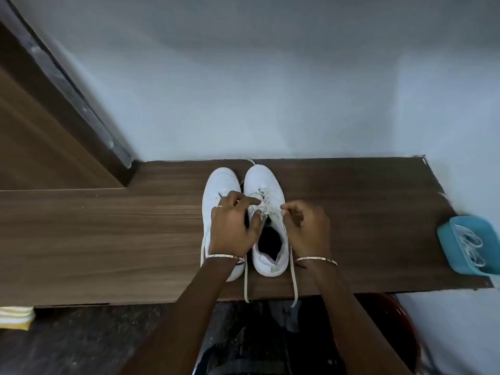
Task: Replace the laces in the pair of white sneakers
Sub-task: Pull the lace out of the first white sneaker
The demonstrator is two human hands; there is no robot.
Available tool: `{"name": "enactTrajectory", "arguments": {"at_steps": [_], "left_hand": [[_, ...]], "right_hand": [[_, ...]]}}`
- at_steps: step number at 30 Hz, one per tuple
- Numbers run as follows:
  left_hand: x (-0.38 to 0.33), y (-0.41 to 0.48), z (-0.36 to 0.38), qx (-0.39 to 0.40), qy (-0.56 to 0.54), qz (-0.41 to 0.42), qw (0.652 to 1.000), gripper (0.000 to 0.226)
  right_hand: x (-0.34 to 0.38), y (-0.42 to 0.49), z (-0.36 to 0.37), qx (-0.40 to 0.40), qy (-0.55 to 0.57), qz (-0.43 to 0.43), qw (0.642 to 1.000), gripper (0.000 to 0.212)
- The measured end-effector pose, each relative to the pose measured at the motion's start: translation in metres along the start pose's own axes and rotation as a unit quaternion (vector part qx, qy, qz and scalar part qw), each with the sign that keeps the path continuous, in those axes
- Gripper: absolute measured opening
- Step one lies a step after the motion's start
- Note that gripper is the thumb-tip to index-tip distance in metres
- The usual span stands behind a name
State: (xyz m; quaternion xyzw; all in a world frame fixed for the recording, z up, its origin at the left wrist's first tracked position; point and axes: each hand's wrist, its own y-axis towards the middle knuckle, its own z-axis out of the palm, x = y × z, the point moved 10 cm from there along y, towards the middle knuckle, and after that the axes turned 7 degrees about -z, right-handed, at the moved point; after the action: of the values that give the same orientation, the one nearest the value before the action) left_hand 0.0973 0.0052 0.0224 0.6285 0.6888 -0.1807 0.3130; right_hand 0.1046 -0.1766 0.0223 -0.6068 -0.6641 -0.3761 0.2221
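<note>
Two white sneakers stand side by side on a wooden table (108, 239), toes pointing away from me. The left sneaker (219, 182) is partly covered by my left hand (232, 226), which pinches the lace at the eyelets of the right sneaker (263, 180). My right hand (305, 226) pinches the same off-white lace (293, 277) on that shoe's right side. Two loose lace ends trail toward me over the table's front edge. Another lace end pokes out past the toe of the right sneaker.
A blue tray (457, 231) holding white laces sits at the table's right end. A pale wall (270, 90) rises right behind the sneakers. A wooden door (40, 131) stands at the left. A yellow and white cloth (16, 316) lies below the table's left front.
</note>
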Motion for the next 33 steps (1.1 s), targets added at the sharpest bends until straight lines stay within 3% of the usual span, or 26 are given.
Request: {"name": "enactTrajectory", "arguments": {"at_steps": [3, 13, 18, 24, 33], "left_hand": [[0.001, -0.002, 0.009, -0.02, 0.022, 0.023, 0.999, 0.025], [0.006, 0.006, 0.016, -0.069, 0.086, 0.048, 0.993, 0.01], [0.003, 0.006, 0.025, -0.026, 0.102, 0.032, 0.994, 0.017], [-0.007, 0.004, 0.023, -0.012, 0.126, 0.039, 0.991, 0.009], [0.002, 0.006, 0.027, 0.035, 0.077, -0.028, 0.996, 0.008]], "right_hand": [[0.004, -0.001, 0.011, -0.006, 0.003, -0.053, 0.999, 0.012], [-0.011, 0.009, 0.044, 0.062, -0.039, -0.091, 0.993, 0.02], [-0.016, 0.01, 0.049, 0.071, -0.038, -0.075, 0.994, 0.019], [-0.021, 0.01, 0.044, 0.055, 0.007, -0.027, 0.998, 0.01], [-0.007, 0.002, 0.039, 0.055, -0.107, -0.024, 0.992, 0.02]]}}
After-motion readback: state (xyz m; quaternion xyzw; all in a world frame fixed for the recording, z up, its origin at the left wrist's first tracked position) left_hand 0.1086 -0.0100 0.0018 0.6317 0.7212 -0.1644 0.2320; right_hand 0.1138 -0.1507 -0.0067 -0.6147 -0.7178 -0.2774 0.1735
